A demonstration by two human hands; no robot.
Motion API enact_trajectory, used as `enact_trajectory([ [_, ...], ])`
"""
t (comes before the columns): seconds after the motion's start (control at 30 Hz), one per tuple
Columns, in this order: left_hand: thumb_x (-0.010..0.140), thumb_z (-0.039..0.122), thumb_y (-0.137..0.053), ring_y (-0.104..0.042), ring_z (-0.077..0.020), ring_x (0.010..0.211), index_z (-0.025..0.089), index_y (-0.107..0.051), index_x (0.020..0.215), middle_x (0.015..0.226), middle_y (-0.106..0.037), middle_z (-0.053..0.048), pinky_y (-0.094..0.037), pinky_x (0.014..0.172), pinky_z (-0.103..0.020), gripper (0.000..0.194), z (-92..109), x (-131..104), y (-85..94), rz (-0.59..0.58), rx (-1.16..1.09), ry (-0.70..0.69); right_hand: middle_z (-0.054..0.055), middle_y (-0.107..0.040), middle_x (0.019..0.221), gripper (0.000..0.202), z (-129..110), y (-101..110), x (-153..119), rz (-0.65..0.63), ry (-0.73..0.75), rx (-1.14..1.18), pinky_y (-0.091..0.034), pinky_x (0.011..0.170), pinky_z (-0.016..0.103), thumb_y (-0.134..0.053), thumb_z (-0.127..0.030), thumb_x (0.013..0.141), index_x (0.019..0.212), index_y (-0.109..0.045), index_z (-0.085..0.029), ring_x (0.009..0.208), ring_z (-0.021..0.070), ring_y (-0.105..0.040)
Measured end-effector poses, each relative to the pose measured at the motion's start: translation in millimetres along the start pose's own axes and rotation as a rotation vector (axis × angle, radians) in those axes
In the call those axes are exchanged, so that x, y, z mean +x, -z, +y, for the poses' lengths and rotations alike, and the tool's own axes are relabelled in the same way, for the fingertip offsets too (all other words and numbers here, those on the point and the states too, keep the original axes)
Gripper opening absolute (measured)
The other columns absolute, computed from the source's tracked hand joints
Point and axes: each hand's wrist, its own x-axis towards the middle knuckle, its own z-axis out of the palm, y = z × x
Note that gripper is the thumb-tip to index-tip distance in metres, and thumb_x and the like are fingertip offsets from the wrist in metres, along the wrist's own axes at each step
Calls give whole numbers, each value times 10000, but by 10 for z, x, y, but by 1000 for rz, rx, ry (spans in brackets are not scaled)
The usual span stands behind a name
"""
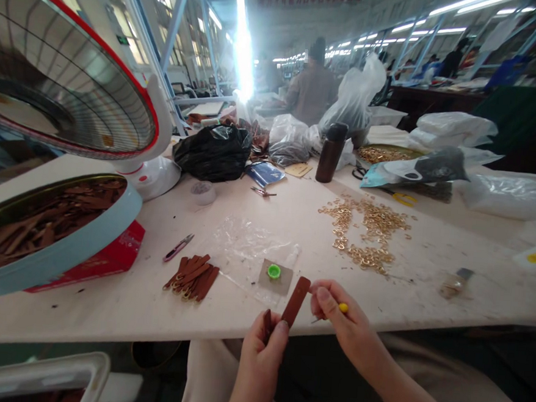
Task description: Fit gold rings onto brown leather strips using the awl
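My left hand (262,344) grips a brown leather strap (296,301) between thumb and fingers, its rounded end pointing up and away. Another brown piece (267,321) shows among the same fingers. Close by on the right, my right hand (345,316) is closed around a thin tool with a yellow end (344,307); most of it is hidden by the fingers. Its fingertips are at the strap's right edge. Beyond the strap lies a small green cap (273,272) on a grey square (285,280). Leather straps with gold rings (193,275) are heaped to the left.
Loose gold rings (371,226) spread across the table's right half. Thread snips (178,248), a plastic sheet (247,242) and a dark bottle (332,153) lie or stand farther off. A round tin (86,243) of leather pieces and a fan (149,119) occupy the left.
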Motion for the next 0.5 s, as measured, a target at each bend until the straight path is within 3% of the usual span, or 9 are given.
enact_trajectory([
  [0.13, 650, 463, -652, -197, -31, 386, 179, -480, 686, 479, -339, 102, -122, 385, -184, 334, 150, 54, 31, 25, -213, 78, 9, -532, 630, 414, -7, 74, 244, 90, 88, -52, -409, 572, 250, -309, -503, 915, 755, -532, -193, 623, 160, -498],
  [0.3, 631, 461, -673, -218, -16, 373, 173, -482, 690, 473, -336, 106, -116, 376, -165, 350, 383, 146, 139, 165, -254, 46, -17, -506, 550, 397, 81, -119, 617, 144, 146, 15, -360, 494, 235, -348, -495, 910, 734, -524, -186, 518, 136, -459],
  [0.5, 591, 464, -701, -221, -7, 378, 163, -492, 687, 486, -328, 108, -122, 376, -152, 379, 343, 264, 262, 278, -252, 59, -20, -493, 557, 375, 273, -300, 821, 122, 160, -12, -367, 523, 243, -364, -457, 919, 717, -519, -181, 535, 138, -471],
])
